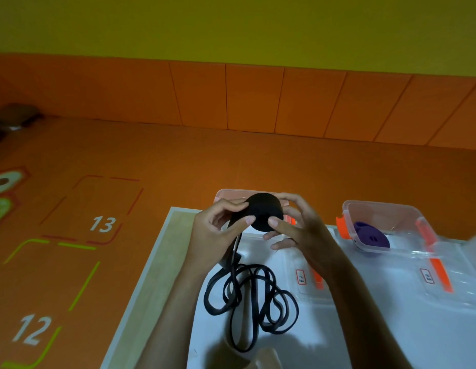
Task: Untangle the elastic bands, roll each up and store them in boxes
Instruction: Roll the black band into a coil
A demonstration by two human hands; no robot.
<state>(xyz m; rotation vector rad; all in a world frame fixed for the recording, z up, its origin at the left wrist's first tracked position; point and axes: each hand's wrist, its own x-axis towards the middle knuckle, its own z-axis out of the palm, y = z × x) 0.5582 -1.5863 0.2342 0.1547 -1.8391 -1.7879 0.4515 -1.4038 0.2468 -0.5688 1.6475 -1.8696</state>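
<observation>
Both hands hold a black roll (pixel 263 212) of elastic band up above the desk (pixel 162 262), near its far left corner. The left hand (pixel 218 235) pinches the roll's left rim between thumb and curled fingers, and the right hand (pixel 298 230) pinches the right rim the same way. The roll's round face looks back at the person, so its axis runs near to far. From the roll's lower left the unwound tail drops past the left hand to the loose band (pixel 252 296), a heap of loops on the desk toward the near edge. The left hand is nearer the tail, so it probably feeds while the right turns. Just behind the roll, at the far edge, stands an open box (pixel 226 194), largely hidden by the hands. Toward the right edge a second box (pixel 391 217) holds a rolled purple band (pixel 369 237).
</observation>
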